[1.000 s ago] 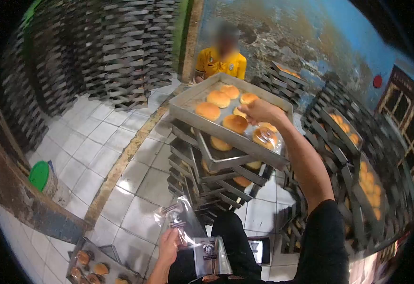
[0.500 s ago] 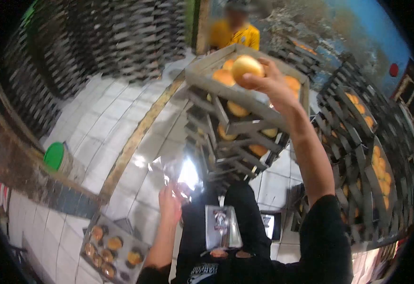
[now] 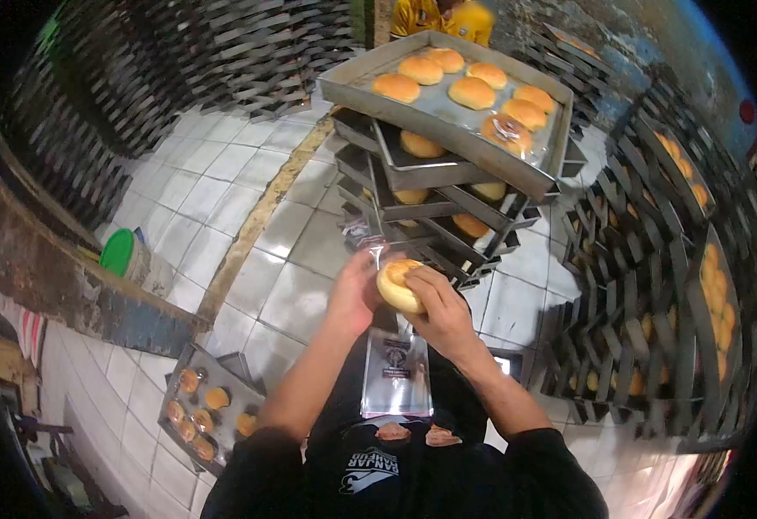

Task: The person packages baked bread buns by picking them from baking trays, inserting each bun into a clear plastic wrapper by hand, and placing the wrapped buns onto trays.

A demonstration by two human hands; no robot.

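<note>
My right hand (image 3: 446, 313) is closed around one bun (image 3: 398, 298), thumb and fingers curved to its width. The bun sits in front of my lap, just beside my left hand (image 3: 354, 292). My left fingers are curled, with a narrow gap, on one clear bag (image 3: 378, 252); I cannot tell whether the bag touches the bun.

Containers and contents:
- Top tray (image 3: 437, 111): eight buns, seven bare and one, at the near right corner, under glossy film. It lies on a stack of trays (image 3: 447, 206) set at crossed angles; buns show between the levels, total not countable.
- Floor tray (image 3: 231, 385), to my left: seven buns visible.
- Right-hand tray stack (image 3: 646, 290): buns in several trays, number not countable.
- Bucket (image 3: 147, 270): one, with one green lid (image 3: 117, 252).

Printed clear bags (image 3: 396, 385) lie on my lap; their number cannot be told.
</note>
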